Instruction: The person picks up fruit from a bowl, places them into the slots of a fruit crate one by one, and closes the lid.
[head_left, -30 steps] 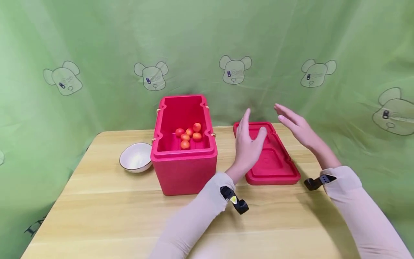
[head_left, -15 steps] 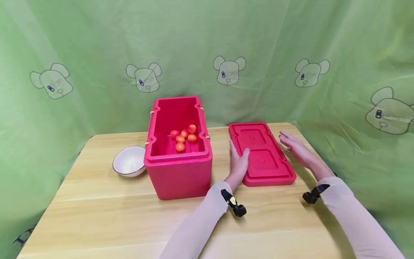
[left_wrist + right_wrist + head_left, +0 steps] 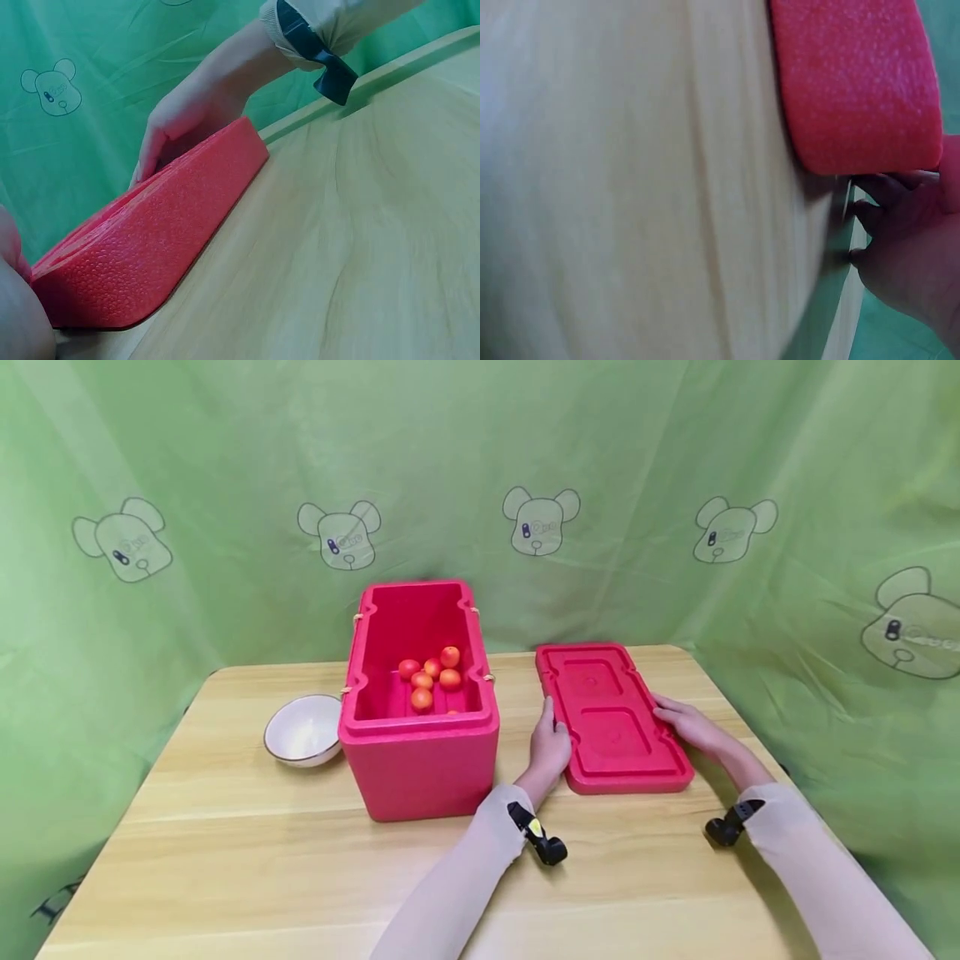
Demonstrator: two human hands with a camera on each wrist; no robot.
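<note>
A red foam box lid point(image 3: 617, 731) with two recessed rectangles lies on the table, right of the open red foam box point(image 3: 420, 777). My left hand point(image 3: 550, 750) grips the lid's left edge, thumb at the rim. On the opposite edge my right hand point(image 3: 693, 727) grips it, thumb on top; in the right wrist view its fingers point(image 3: 877, 199) curl at the underside. The left wrist view shows the lid's thick side point(image 3: 172, 232) close over the table. Inside the box sit several small orange-red round fruits point(image 3: 422, 699).
A white bowl point(image 3: 302, 729) with a dark rim stands just left of the box. The wooden table point(image 3: 262, 860) has a green curtain point(image 3: 442, 460) with bear-head drawings behind it and at its sides.
Both hands have come down from the air over the lid to its two long edges and taken hold there. The lid, box and bowl have stayed in place.
</note>
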